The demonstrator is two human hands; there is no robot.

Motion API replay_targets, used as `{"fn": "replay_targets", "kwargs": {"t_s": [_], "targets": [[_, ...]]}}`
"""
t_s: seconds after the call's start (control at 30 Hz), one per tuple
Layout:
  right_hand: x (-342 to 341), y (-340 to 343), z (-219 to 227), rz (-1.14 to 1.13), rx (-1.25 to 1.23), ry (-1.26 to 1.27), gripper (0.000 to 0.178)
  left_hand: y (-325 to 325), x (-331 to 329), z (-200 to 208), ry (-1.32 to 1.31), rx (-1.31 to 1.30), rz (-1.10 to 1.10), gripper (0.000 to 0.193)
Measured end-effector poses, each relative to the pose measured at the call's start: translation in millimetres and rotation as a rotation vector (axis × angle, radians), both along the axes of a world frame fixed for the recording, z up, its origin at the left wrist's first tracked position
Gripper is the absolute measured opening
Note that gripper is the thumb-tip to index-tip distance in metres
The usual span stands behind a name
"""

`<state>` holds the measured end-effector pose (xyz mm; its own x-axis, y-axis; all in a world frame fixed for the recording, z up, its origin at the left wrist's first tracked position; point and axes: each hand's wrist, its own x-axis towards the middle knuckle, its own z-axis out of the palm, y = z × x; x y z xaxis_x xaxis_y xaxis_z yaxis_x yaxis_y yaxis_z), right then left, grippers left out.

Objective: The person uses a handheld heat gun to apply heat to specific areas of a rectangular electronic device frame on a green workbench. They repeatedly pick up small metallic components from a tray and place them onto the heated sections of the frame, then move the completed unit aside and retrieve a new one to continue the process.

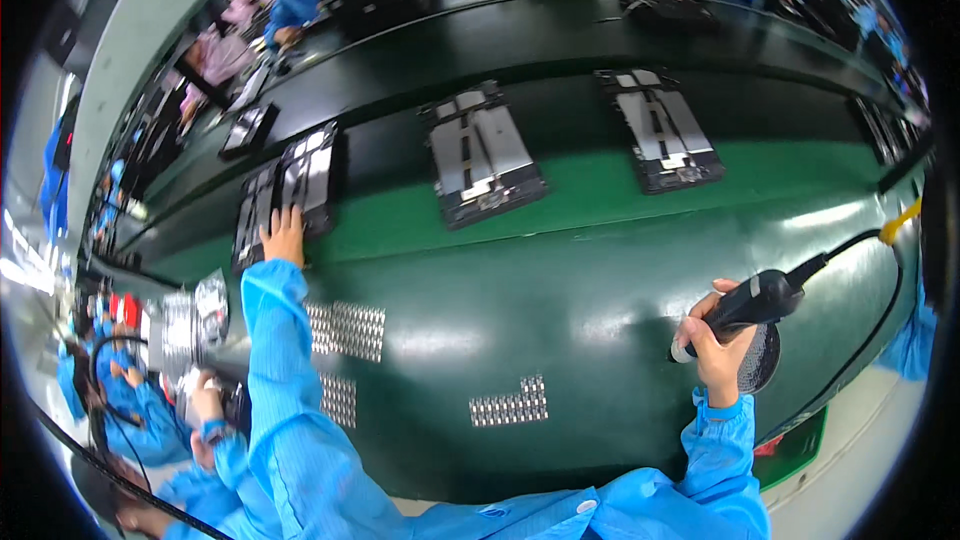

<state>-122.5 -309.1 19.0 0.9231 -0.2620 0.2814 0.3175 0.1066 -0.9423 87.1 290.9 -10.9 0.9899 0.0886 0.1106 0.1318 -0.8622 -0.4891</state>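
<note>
My left hand [284, 237] reaches out at the far left, fingers stretched over the near end of an opened tablet-like device [306, 177] with black edges and grey panels. The hand touches the device without wrapping round it. On the right, my right hand [715, 335] is closed round a black corded electric screwdriver [755, 300], its tip pointing left and down above the table. Partly behind that hand sits a round dark dish [762, 358] with small grainy contents, too small to make out. Two more opened devices, a middle one [485, 155] and a right one [662, 130], lie farther back.
Small metal parts lie in rows on the green table [600, 290]: a left group [345, 330], a lower group [338, 398] and a middle group [510, 405]. The screwdriver's black cable [880, 320] loops along the right. A co-worker [150, 410] sits close at lower left.
</note>
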Motion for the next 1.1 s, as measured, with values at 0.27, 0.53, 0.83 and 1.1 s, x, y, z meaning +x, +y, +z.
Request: {"fn": "replay_targets", "kwargs": {"t_s": [0.27,0.53,0.83,1.1], "targets": [[0,-5,5,-0.069,0.041,0.072,0.052,-21,1,30,-0.446,-0.199,-0.192,0.049],[0,-12,7,-0.005,0.070,0.041,0.051,-106,-101,150,-0.849,-0.452,-0.391,0.025],[-12,-42,36,-0.138,-0.022,-0.131,0.034,-338,-199,150,-0.490,-0.677,-1.127,0.040],[-26,-145,56,-0.344,0.064,-0.310,0.028,-443,-297,84,0.196,-0.750,-1.072,0.044]]}}
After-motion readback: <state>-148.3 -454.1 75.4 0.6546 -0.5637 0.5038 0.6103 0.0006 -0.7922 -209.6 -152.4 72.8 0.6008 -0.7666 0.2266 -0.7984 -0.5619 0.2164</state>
